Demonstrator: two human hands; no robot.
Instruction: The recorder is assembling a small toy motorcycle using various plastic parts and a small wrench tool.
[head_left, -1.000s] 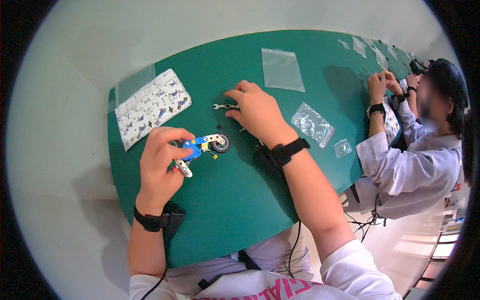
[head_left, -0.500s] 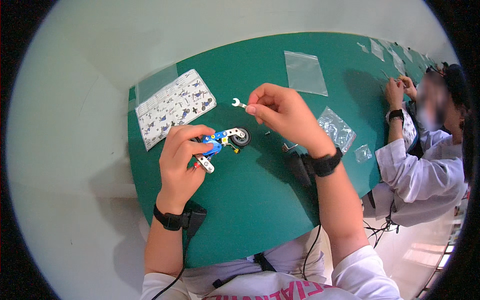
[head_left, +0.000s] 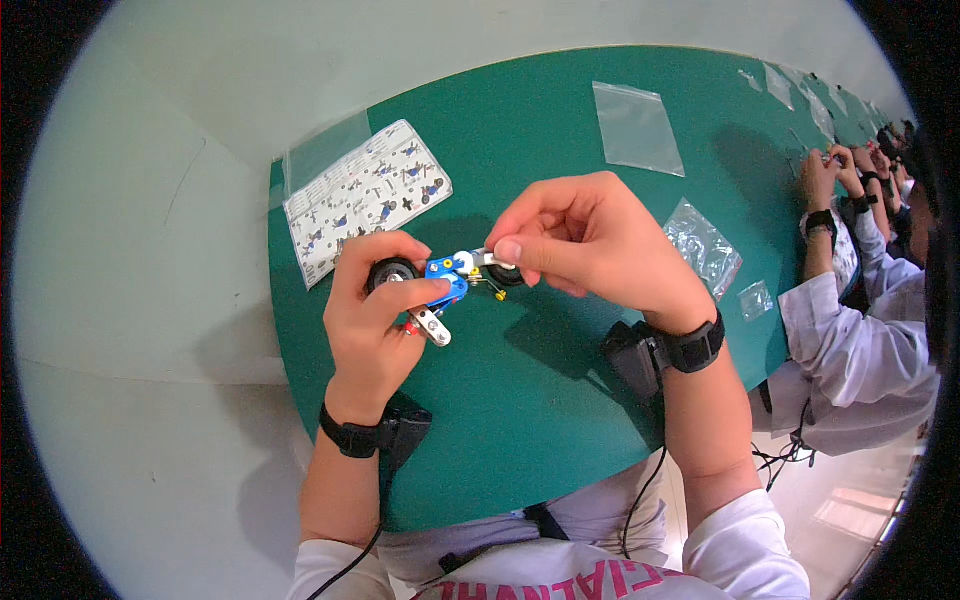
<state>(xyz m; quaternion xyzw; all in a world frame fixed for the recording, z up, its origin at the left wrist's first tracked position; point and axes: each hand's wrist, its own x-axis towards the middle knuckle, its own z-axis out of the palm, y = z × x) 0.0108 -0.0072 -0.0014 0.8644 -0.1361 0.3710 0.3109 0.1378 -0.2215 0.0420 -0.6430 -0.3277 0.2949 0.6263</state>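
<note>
My left hand (head_left: 372, 322) grips a small toy motorbike (head_left: 450, 288), built of blue and pale strips, yellow and red bits and black wheels. One wheel (head_left: 393, 277) shows by the left fingers; the other is partly covered by my right fingertips. Between thumb and forefinger, my right hand (head_left: 600, 245) pinches a small pale open-ended spanner (head_left: 467, 261). Its head lies against the blue upper part of the bike; whether it sits around a fastener I cannot tell.
A printed picture sheet (head_left: 375, 195) lies at the left on the green table (head_left: 520, 420). Clear plastic bags, one flat bag (head_left: 638, 130), one crumpled bag (head_left: 703, 248) and one small bag (head_left: 756, 300), lie to the right. Another person's hands (head_left: 830, 170) work at the far right.
My right hand has brought the spanner down from above the table onto the bike. The left hand has turned the bike slightly, bringing its rear wheel into sight.
</note>
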